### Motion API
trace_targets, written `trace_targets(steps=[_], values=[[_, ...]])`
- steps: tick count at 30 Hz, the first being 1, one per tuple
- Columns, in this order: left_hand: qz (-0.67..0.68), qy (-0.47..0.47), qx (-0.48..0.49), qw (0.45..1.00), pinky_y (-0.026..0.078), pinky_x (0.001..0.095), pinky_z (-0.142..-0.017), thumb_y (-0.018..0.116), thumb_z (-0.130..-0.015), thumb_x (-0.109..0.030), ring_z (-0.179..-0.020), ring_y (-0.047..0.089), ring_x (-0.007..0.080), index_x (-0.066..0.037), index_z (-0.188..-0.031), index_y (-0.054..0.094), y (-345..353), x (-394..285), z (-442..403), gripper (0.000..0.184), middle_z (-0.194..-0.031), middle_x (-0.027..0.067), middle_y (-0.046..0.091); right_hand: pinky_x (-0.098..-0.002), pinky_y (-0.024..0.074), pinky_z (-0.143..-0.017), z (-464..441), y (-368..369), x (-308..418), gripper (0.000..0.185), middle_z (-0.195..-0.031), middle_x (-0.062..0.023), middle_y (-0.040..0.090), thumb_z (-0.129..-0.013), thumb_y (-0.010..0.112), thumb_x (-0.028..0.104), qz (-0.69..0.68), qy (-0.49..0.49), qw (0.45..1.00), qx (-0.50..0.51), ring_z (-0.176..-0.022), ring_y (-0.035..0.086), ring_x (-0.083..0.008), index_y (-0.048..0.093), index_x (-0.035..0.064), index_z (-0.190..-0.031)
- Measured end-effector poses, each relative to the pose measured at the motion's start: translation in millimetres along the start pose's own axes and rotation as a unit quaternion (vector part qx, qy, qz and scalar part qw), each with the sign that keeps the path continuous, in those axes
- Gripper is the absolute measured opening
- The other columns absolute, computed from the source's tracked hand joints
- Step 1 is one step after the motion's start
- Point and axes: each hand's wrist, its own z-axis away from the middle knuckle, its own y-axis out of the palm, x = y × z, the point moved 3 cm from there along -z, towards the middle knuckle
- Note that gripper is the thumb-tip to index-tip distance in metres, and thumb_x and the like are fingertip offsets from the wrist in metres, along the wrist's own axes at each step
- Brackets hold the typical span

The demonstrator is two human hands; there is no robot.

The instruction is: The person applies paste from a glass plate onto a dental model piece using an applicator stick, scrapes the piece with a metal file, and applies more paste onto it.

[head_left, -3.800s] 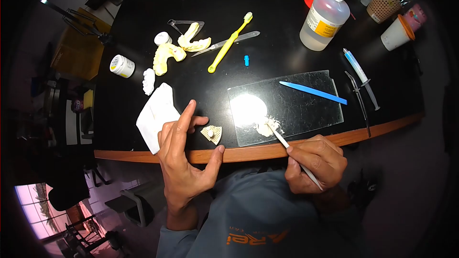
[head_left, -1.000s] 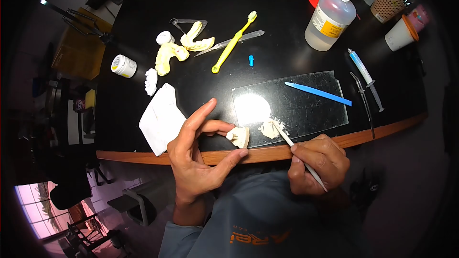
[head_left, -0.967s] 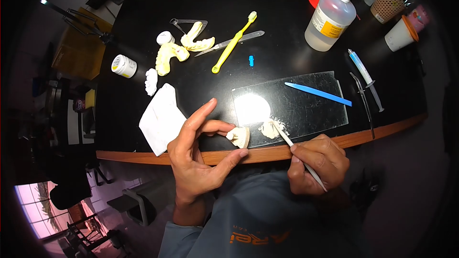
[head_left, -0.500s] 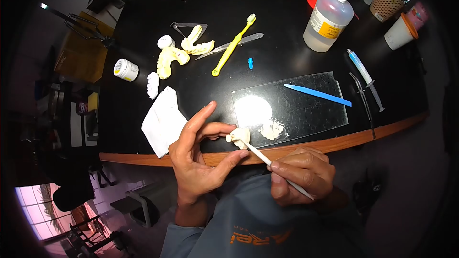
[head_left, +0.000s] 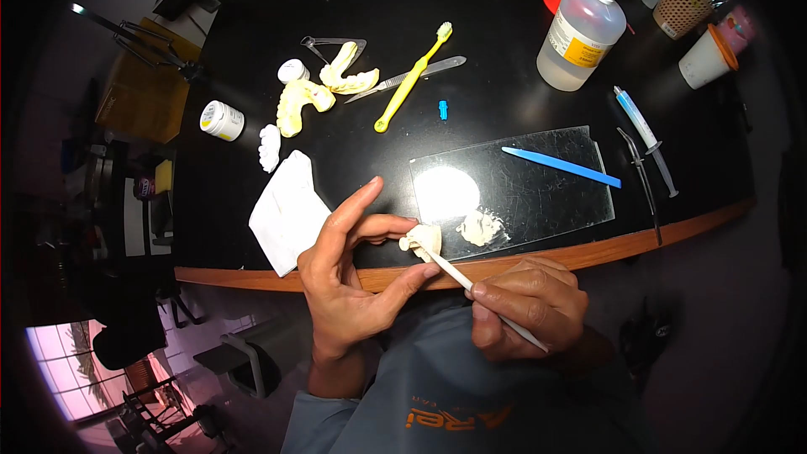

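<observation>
Between the thumb and a finger of my left hand [head_left: 349, 273] is a small cream-coloured tooth model [head_left: 427, 241], held above the table's front edge. My right hand [head_left: 534, 307] grips a slim white spatula [head_left: 454, 273] like a pen, and its tip touches the model. Just behind them lies a glass slab [head_left: 538, 210] with a smear of cream paste [head_left: 481, 227] on it. A blue plastic spatula [head_left: 563, 166] rests across the slab's far right part. To the left of the slab is a folded white paper [head_left: 288, 210], partly behind my left hand.
Yellow dental casts [head_left: 303, 105], a yellow toothbrush [head_left: 412, 80], a scalpel [head_left: 441, 67] and a white jar [head_left: 222, 121] lie at the back left. A liquid bottle [head_left: 580, 34] stands at the back right. Nearer are a syringe [head_left: 644, 139] and metal tweezers [head_left: 640, 185].
The white spatula's tip has shifted slightly on the tooth model, and my right hand has moved a little left. The left hand keeps its hold. The whole view has shifted slightly.
</observation>
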Motion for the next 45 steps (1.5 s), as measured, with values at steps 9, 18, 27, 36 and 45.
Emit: trace_targets(steps=[9, 18, 27, 36, 45], values=[[0.001, 0.014, -0.013, 1.000, 0.056, 0.0279, -0.091, 0.099, -0.068, -0.004, -0.100, 0.076, 0.0181, 0.009, -0.149, 0.051, 0.4, 0.6, -1.5, 0.095, -0.105, 0.0147, 0.079, -0.0357, 0.0675, -0.068, -0.4, -0.1, 1.1, 0.015, -0.083, -0.0073, 0.074, -0.088, 0.077, 0.005, 0.000, -0.005, 1.000, -0.003, -0.076, 0.080, -0.0247, 0.078, 0.0011, -0.103], [0.005, 0.017, -0.022, 1.000, 0.057, 0.0270, -0.089, 0.099, -0.067, -0.005, -0.097, 0.076, 0.0171, 0.009, -0.147, 0.054, 0.8, 2.0, -1.6, 0.093, -0.103, 0.0148, 0.080, -0.0336, 0.0654, -0.063, 0.0, -0.7, 0.7, 0.017, -0.082, -0.0063, 0.073, -0.087, 0.077, 0.004, 0.004, -0.013, 1.000, 0.006, -0.073, 0.079, -0.0226, 0.078, 0.0020, -0.104], [0.004, 0.022, -0.019, 1.000, 0.057, 0.0270, -0.089, 0.099, -0.067, -0.005, -0.097, 0.076, 0.0175, 0.009, -0.147, 0.054, 0.6, 1.8, -1.9, 0.093, -0.103, 0.0151, 0.079, -0.0356, 0.0671, -0.066, 0.9, -1.5, 1.4, 0.017, -0.082, -0.0060, 0.073, -0.087, 0.076, 0.004, 0.002, -0.016, 1.000, 0.008, -0.072, 0.079, -0.0219, 0.077, 0.0018, -0.104], [0.000, 0.026, -0.018, 1.000, 0.058, 0.0280, -0.090, 0.099, -0.068, -0.004, -0.097, 0.077, 0.0184, 0.010, -0.147, 0.053, 0.5, 0.8, -2.3, 0.093, -0.102, 0.0158, 0.079, -0.0343, 0.0660, -0.065, 1.1, -1.9, 0.9, 0.016, -0.082, -0.0057, 0.072, -0.088, 0.076, 0.004, 0.005, -0.020, 1.000, 0.010, -0.070, 0.078, -0.0205, 0.077, 0.0010, -0.104], [-0.005, 0.007, 0.001, 1.000, 0.053, 0.0291, -0.094, 0.099, -0.069, -0.008, -0.102, 0.074, 0.0181, 0.008, -0.152, 0.048, -0.2, -0.2, -0.9, 0.098, -0.106, 0.0126, 0.078, -0.0364, 0.0674, -0.068, 0.3, -2.2, 2.1, 0.015, -0.084, -0.0064, 0.073, -0.089, 0.076, 0.005, 0.004, -0.020, 1.000, 0.012, -0.073, 0.079, -0.0219, 0.077, 0.0015, -0.104]])
